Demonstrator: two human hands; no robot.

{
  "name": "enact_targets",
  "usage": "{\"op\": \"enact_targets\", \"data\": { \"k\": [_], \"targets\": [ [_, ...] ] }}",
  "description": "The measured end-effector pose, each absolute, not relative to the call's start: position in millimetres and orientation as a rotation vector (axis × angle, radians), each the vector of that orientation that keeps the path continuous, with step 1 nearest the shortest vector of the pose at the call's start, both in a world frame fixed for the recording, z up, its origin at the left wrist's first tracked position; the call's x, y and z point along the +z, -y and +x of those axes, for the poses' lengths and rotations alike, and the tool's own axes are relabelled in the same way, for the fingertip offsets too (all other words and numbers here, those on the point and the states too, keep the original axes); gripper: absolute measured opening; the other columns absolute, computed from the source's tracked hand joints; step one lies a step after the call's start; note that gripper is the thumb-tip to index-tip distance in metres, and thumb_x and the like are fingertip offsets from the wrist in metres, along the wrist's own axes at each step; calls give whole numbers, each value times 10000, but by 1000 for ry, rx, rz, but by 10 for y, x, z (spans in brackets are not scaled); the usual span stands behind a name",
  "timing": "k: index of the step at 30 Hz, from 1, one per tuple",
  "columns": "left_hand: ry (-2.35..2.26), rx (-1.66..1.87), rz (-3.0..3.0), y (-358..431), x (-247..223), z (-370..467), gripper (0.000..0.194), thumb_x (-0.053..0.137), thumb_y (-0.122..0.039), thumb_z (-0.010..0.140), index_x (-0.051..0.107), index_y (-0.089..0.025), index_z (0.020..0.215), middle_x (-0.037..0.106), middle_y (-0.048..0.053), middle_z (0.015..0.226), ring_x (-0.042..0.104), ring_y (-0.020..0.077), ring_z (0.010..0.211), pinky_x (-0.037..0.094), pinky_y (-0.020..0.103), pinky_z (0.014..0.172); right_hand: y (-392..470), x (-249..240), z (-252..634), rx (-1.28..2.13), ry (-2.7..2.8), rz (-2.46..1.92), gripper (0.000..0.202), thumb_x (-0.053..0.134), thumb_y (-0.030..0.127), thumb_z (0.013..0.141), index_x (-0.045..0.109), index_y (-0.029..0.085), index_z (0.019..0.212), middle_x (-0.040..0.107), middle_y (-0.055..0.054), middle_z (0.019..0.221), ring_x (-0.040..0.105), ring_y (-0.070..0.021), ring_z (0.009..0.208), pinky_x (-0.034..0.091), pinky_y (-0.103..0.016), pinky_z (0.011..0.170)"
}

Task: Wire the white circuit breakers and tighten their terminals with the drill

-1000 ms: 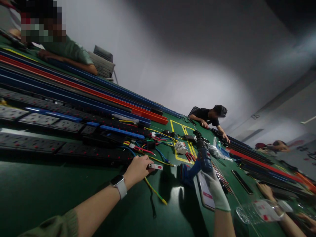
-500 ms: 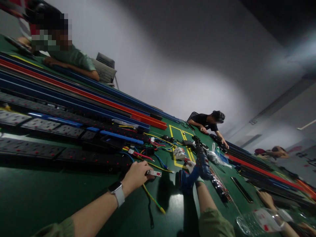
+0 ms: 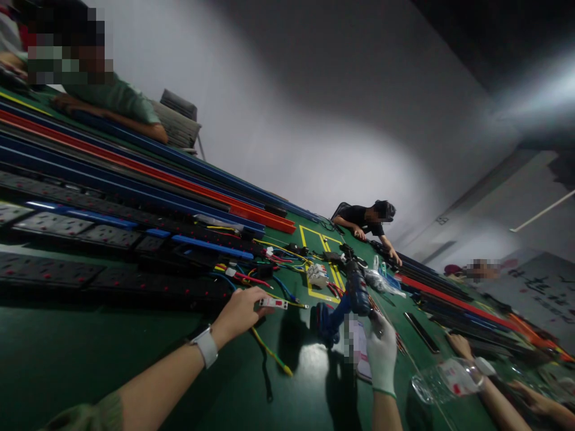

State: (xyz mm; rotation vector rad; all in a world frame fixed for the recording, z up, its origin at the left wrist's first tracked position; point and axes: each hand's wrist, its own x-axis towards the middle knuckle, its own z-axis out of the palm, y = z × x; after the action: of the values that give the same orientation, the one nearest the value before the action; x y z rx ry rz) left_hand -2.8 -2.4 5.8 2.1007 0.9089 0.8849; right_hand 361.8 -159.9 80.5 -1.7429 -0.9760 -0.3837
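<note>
My left hand (image 3: 240,311) pinches a small white circuit breaker (image 3: 274,304) with red marks, held over the green table near the end of a black socket strip (image 3: 166,290). Loose wires with red, blue and yellow-green insulation (image 3: 274,354) lie beneath and beyond it. My right hand (image 3: 381,350), in a white glove, is beside the blue cordless drill (image 3: 358,291), at its front end. Its fingers are partly hidden and dark, so I cannot tell whether they grip anything. A group of white circuit breakers (image 3: 317,275) sits beyond the drill, with red wires near it.
A phone (image 3: 360,350) lies beside my gloved hand, and a dark flat bar (image 3: 421,333) farther right. A clear plastic bottle (image 3: 444,381) lies at right, near another person's arm (image 3: 498,398). Orange rails (image 3: 263,216) and socket strips stretch left. Other people sit around the table.
My right hand has come back from beyond the drill, near the white breakers, to the drill's right side, uncovering the phone. My left hand keeps the breaker. The view has shifted slightly.
</note>
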Motion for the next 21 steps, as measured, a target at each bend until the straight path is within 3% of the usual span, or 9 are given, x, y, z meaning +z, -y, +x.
{"op": "enact_targets", "data": {
  "k": [2,5,8,12,16,21],
  "targets": [
    [-858,916,2034,4,39,-48,300,665,-478,908,767,-278,1107,752,45,1167,669,237,1091,448,326,967,1813,879,3417,-491,757,-1722,451,584,368,874,700,142,1247,714,-155,1117,672,-300,987,512,-478,936],
    [-817,934,1935,-13,29,-75,413,679,-564,870,763,-231,1099,763,74,1134,677,259,1054,482,338,951,1967,1004,2920,-531,716,-1492,439,546,372,967,620,183,1356,690,-133,1159,661,-239,925,530,-410,866],
    [-750,949,1846,-7,48,-95,459,673,-591,859,756,-202,1086,767,87,1095,686,263,998,512,347,912,1843,1035,2446,-436,1048,-1391,322,478,313,1005,698,182,1199,695,-96,984,641,-213,854,525,-374,808],
    [-666,966,1744,14,67,-110,464,673,-565,869,739,-174,1108,767,90,1059,691,254,958,526,343,880,1390,878,2147,89,1493,-1459,309,419,211,988,722,211,1048,697,-70,981,639,-209,904,503,-355,827],
    [-649,955,1708,20,59,-120,478,684,-559,864,731,-156,1117,761,95,1056,688,248,937,533,337,857,1013,636,2131,276,1434,-1439,309,410,168,920,715,213,942,668,-36,869,608,-195,835,477,-332,798],
    [-678,952,1740,9,57,-116,460,676,-559,869,733,-168,1105,758,88,1057,680,250,953,531,336,861,853,369,2197,604,1164,-1269,209,459,215,850,668,214,850,548,6,723,494,-159,665,396,-284,618]
  ]
}}
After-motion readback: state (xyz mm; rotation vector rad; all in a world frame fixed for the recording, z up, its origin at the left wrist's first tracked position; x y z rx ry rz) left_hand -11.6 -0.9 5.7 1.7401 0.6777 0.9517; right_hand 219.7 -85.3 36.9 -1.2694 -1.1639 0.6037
